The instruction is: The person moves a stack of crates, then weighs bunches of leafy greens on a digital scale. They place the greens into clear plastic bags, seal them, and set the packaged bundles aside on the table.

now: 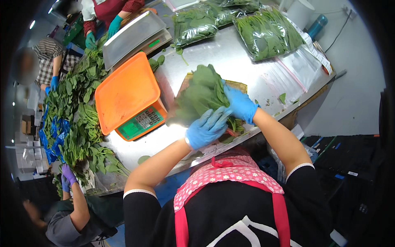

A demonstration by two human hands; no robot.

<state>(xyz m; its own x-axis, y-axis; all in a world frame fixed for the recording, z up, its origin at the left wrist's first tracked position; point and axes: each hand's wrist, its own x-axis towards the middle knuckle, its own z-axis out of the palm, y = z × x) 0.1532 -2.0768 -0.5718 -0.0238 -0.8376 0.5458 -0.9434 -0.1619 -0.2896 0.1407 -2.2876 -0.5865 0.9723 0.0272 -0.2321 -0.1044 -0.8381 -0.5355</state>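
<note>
A bunch of broad-leaved greens point(200, 92) is between my two blue-gloved hands over the steel table point(172, 166), its leaves pointing away from me. My right hand point(240, 102) grips its right side, with the thumb and some fingers hidden by leaves. Across the near left side, by the stems, lies my left hand point(208, 128), its fingers stretched over the bunch towards the right hand. Beneath the greens, the edge of a yellowish mesh-like piece point(237, 86) shows; the bunch covers most of it.
Left stands an orange scale point(129, 92); behind it is a steel-pan scale point(135, 37). A heap of loose greens point(77, 108) lines the far left, where co-workers' gloved hands work. Bagged greens point(268, 34) lie at the back, flat clear bags point(290, 74) and a label strip point(311, 46) at right.
</note>
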